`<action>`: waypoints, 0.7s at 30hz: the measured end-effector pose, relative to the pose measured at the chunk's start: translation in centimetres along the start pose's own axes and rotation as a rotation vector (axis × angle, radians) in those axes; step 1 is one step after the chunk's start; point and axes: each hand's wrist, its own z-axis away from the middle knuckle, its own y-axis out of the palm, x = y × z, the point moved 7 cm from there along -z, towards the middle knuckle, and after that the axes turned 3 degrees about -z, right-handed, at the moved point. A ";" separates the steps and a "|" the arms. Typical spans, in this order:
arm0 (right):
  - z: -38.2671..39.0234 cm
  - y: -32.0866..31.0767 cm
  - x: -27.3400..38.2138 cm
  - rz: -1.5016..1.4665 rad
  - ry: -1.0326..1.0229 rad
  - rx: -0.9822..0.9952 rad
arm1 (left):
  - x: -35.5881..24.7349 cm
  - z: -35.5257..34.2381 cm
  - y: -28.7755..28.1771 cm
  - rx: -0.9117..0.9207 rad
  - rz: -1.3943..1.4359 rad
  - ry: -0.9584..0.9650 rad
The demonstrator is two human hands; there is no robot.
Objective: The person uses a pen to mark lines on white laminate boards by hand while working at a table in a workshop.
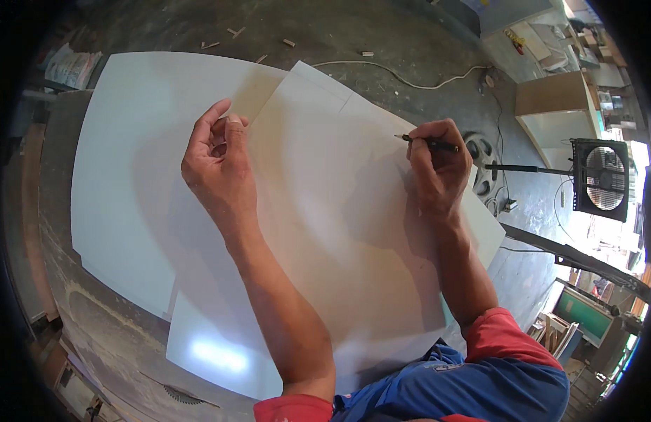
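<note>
My right hand [439, 169] grips a dark pencil [441, 144] over the right part of a large white board [325, 281]. The pencil's sharpened tip points left, and I cannot tell whether it touches the surface. My left hand [216, 151] is raised near the board's left edge, fingers loosely curled and thumb apart, with nothing visible in it. Thin drawn lines run near the board's far corner. Beneath this board, to the left, lies another pale board [121, 155], partly covered and set at a different angle.
Both boards lie on a worn worktable [58, 204]; a round saw blade [180, 395] shows at its near left. On the floor are wood scraps [289, 43] and a white cable [403, 81]. A black fan [601, 176] and a wooden cabinet [550, 95] stand at right.
</note>
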 end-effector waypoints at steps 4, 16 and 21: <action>0.0 1.0 -0.6 0.127 0.078 0.086 | 0.2 0.0 0.0 0.009 -0.014 -0.005; 0.1 1.4 -0.1 0.138 0.116 0.079 | 0.2 0.2 -0.1 0.028 -0.023 -0.049; 0.2 1.5 0.1 0.160 0.195 0.049 | 0.2 0.1 -0.3 0.027 -0.010 -0.038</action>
